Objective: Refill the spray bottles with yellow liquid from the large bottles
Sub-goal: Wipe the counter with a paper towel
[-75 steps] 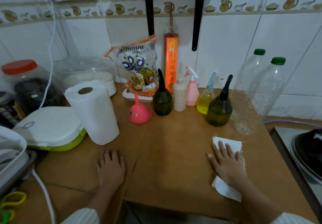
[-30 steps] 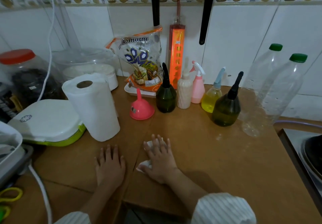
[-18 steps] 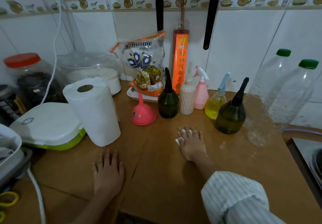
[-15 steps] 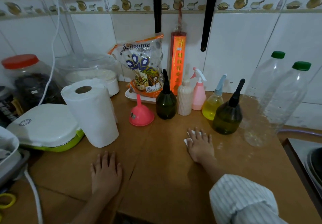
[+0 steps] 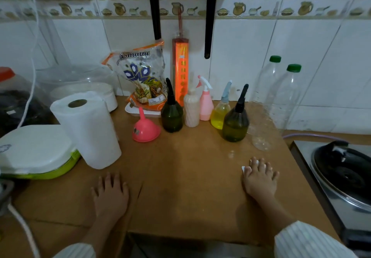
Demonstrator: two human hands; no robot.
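The only legible writing is on the printed snack bag (image 5: 140, 79) leaning against the tiled wall; its top line reads roughly "Ismaina", though the first letter is unclear. The orange packet (image 5: 180, 71) beside it carries a column of yellow characters too small for me to read. Five small bottles stand upright on the brown worktop (image 5: 190, 177), long axes vertical: two dark green bottles (image 5: 172, 115) (image 5: 235, 124) with black pointed nozzles aimed up, one pale ribbed bottle (image 5: 191, 110), one pink spray bottle (image 5: 205, 105) with its trigger head facing left, and one clear spray bottle (image 5: 220, 115) holding yellow liquid. To their right stand two large clear bottles (image 5: 263, 101) (image 5: 285, 97) with green caps, upright, touching each other and showing no yellow liquid. One pink funnel (image 5: 145, 130) sits mouth down, spout up, left of the green bottles. One paper towel roll (image 5: 88, 131) stands on end beside a white and green lidded box (image 5: 34, 153). My left hand (image 5: 110, 195) lies flat on the worktop, fingers spread, holding nothing. My right hand (image 5: 260, 178) presses flat, fingers extended, on a white tissue (image 5: 245, 169) in front of the large bottles, near the pan (image 5: 345, 171).
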